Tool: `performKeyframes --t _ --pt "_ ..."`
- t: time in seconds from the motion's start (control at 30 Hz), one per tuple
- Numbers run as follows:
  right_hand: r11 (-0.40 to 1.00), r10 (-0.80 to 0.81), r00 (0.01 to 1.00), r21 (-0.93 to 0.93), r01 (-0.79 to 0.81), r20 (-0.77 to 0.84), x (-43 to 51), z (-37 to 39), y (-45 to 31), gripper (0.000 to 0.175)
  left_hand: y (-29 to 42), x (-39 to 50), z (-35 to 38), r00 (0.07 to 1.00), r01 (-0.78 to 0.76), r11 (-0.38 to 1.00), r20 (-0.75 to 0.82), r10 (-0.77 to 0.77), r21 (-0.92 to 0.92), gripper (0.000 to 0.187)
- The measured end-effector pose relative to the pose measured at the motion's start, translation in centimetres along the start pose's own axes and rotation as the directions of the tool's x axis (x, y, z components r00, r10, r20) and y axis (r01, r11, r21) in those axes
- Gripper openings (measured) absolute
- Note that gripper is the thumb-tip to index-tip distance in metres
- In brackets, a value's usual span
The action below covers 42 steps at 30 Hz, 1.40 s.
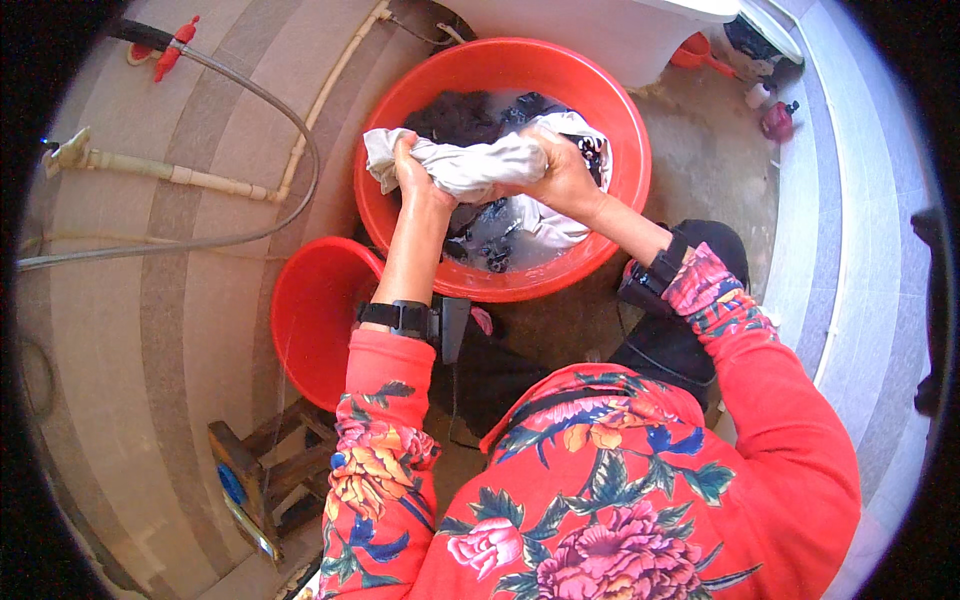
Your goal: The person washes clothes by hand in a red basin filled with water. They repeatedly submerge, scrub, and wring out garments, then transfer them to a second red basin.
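Observation:
A wet white cloth, bunched into a thick roll, is held in both hands above a large red plastic basin. My left hand grips it near its left end, where a loose flap hangs. My right hand is closed around its right part. Below, cloudy water in the basin holds dark garments and a white garment with a black pattern. The hands and the roll hide part of the basin's contents.
A red bucket stands left of the basin, near a wooden stool. A metal hose curves by the tiled wall, beside pipes. A red dipper and a pink bottle are at the upper right.

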State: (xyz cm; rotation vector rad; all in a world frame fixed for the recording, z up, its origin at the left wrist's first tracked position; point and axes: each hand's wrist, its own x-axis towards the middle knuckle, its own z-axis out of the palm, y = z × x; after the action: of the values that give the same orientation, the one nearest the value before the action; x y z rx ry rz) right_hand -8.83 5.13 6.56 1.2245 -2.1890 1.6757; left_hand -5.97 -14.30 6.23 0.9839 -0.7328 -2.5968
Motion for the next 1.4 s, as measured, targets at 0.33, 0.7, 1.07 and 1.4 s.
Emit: performKeyframes --t 0.33,0.7,1.07,1.4 --pt "0.1 0.721 0.651 0.894 -0.436 0.237 1.6 1.7 3.5 0.028 -1.7 -4.4 3.2 0.902 -0.209 0.975 0.4 0.164 0.072 0.026" --pt "-0.041 0.457 0.438 0.511 -0.859 0.774 -0.8 4.5 5.8 0.031 -4.6 -5.3 3.4 0.839 -0.304 0.855 0.543 0.032 0.419 0.014" --pt "0.867 -0.172 0.68 0.437 -0.239 0.712 -4.2 3.4 8.5 0.047 -6.6 -7.1 2.9 0.796 -0.477 0.582 0.605 -0.031 0.659 0.022" --pt "0.148 0.412 0.779 0.809 -0.568 0.472 1.2 0.7 2.1 0.057 0.4 -2.0 1.8 0.969 -0.003 0.995 0.244 0.027 -0.097 0.028"
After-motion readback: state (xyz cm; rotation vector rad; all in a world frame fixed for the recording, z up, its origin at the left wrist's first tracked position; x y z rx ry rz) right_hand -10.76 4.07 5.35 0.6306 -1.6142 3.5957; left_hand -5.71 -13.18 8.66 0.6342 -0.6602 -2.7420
